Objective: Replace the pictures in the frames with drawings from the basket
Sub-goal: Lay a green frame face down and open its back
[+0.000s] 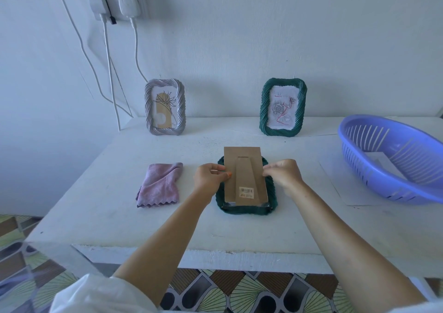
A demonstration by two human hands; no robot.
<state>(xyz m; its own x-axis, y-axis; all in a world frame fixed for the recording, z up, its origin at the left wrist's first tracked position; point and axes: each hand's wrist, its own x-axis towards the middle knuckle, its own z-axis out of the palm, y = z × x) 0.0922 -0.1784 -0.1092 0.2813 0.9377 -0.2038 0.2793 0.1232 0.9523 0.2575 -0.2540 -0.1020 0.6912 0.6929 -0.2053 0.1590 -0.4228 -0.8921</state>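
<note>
Three frames: two stand by the wall, one lies face down on the white bench [143, 228].
Pink cloth [159, 185]: folded, flat on the bench, left of the face-down dark green rope-patterned frame [247, 209].
Silver rope-patterned frame [165, 107]: upright, behind and left of the face-down frame, showing a line-drawn flower print.
Left hand [209, 178]: pinches the left edge of the brown cardboard backing board [244, 166], thumb on top.
Backing board: lies on the face-down frame's back, its far end jutting past the far rim; a barcode sticker is on its stand.
Right hand [284, 173]: fingers curled onto the board's right edge, holding it.
Upright dark green frame [283, 107]: behind and right of the face-down frame, holding a rose drawing.
Blue-violet slotted plastic basket [359, 145]: well right of the face-down frame, with a white paper sheet [381, 163] inside.
</note>
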